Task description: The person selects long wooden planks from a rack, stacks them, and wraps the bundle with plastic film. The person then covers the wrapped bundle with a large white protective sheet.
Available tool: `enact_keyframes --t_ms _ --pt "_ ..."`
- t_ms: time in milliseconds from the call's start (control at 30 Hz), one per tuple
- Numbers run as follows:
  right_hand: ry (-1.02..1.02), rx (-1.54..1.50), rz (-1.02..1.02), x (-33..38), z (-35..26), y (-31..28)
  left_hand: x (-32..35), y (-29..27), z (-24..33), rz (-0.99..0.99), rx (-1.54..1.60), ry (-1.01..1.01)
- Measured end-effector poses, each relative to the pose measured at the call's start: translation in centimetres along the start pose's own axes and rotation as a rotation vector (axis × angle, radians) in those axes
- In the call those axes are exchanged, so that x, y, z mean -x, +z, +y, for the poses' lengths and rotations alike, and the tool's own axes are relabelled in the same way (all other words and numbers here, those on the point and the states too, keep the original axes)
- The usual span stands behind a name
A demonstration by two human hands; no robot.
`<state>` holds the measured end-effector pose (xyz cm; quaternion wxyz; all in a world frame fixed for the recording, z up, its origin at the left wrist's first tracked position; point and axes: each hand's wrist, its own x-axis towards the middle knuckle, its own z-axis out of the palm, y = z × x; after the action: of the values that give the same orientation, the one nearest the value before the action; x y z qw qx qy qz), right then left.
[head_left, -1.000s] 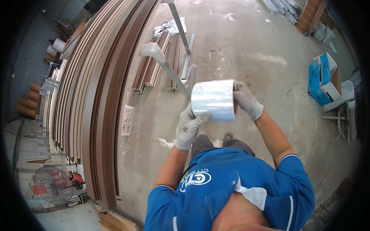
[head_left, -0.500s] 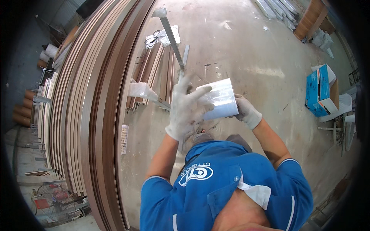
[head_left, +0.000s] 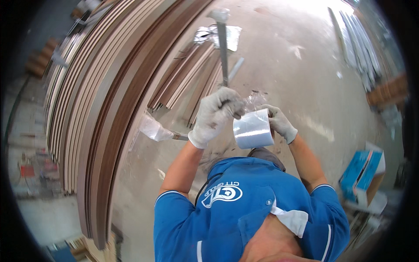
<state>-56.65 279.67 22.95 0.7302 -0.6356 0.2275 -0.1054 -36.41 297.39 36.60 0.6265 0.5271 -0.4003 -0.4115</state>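
Observation:
My right hand [head_left: 281, 124], in a grey work glove, grips a roll of clear stretch film [head_left: 253, 129] at chest height. My left hand [head_left: 216, 114], also gloved, is closed on the crumpled loose end of the film [head_left: 253, 102] at the top of the roll. Just beyond my hands a long thin bar [head_left: 223, 48] runs away across the floor, its far end wrapped in plastic. A second bar end wrapped in plastic [head_left: 153, 129] lies to the left of my left forearm.
A deep stack of long brown strips [head_left: 104, 113] curves along the left, with shorter brown bundles [head_left: 192, 74] beside it. A blue cardboard box [head_left: 360, 174] sits at the right. Pale metal profiles [head_left: 355, 39] lie at the top right on the concrete floor [head_left: 297, 65].
My left hand rose from under the roll and closed on the film's loose end at the top. The roll stayed in my right hand and the view shifted.

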Motion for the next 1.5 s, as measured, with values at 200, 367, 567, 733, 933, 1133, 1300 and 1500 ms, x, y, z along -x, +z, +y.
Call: enact_keyframes --t_ms 200,367,567,733,933,1133,1300,1500 --pt "0.105 -0.057 -0.037 -11.9 -1.1 -5.8 -0.6 -1.4 3.6 -0.16 -0.646 0.16" --pt "0.144 -0.25 -0.107 -22.9 -1.5 -6.2 1.8 -6.8 9.1 0.401 -0.461 0.177" --pt "0.239 -0.338 -0.143 -33.9 -0.3 -3.4 0.2 -17.1 13.4 0.729 -0.56 0.275" --pt "0.357 -0.288 -0.059 -41.9 1.0 1.3 -2.9 -24.8 16.0 0.715 -0.62 0.193" --pt "0.625 -0.264 -0.147 -49.8 3.4 6.9 -8.1 -34.1 16.4 0.679 -0.772 -0.01" --pt "0.62 -0.398 -0.373 -55.7 0.5 12.3 -12.2 -38.6 14.8 0.647 -0.953 -0.129" --pt "0.602 -0.488 -0.507 -60.1 -3.9 15.8 -18.6 -40.6 13.8 0.549 -1.283 -0.203" --pt "0.636 -0.584 -0.627 -65.6 -7.2 18.8 -28.2 -43.8 11.6 0.405 -1.291 -0.444"
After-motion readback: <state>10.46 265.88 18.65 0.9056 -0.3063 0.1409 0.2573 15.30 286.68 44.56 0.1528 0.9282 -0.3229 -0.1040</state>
